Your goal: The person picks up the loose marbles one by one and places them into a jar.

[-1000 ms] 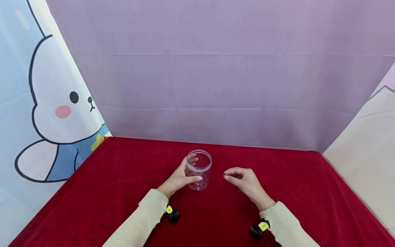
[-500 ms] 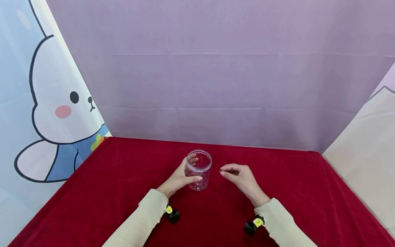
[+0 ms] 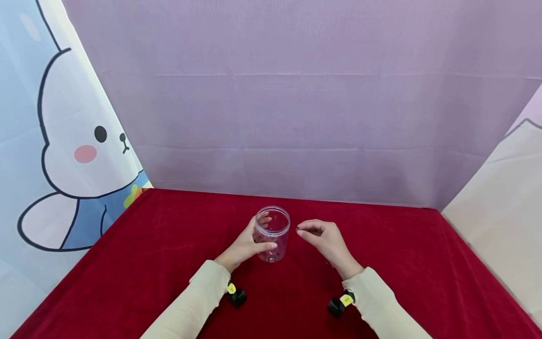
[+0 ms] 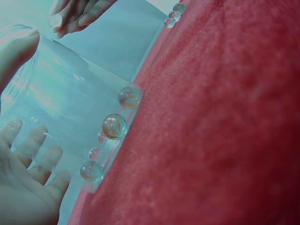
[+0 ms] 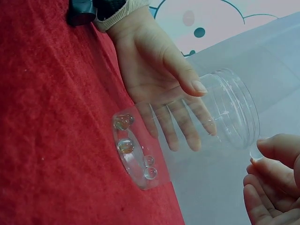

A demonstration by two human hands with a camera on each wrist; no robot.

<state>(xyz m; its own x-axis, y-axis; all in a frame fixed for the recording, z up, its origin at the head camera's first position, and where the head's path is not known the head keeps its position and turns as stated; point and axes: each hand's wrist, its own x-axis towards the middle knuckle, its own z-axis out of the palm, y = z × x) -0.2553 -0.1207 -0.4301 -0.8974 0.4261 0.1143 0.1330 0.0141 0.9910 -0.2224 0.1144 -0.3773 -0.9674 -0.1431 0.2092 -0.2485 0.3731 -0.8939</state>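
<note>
A clear plastic jar (image 3: 273,235) without a lid stands upright on the red cloth, its threaded mouth facing up. My left hand (image 3: 247,242) grips it from the left, thumb in front and fingers behind. Several glass marbles lie on the jar's bottom, one with an orange swirl (image 4: 114,126). Just right of the jar's rim, my right hand (image 3: 326,238) pinches a small clear marble (image 5: 256,152) between thumb and index finger. The right wrist view shows it close outside the jar's mouth.
A few loose marbles (image 4: 174,16) sit in a row on the red cloth (image 3: 178,245), to the right of the jar and partly hidden by the right wrist in the head view. A lilac curtain (image 3: 271,103) hangs behind the table's far edge.
My right hand has moved left and away from me, raising the pinched marble toward the jar's rim. The left hand and the jar have stayed in place.
</note>
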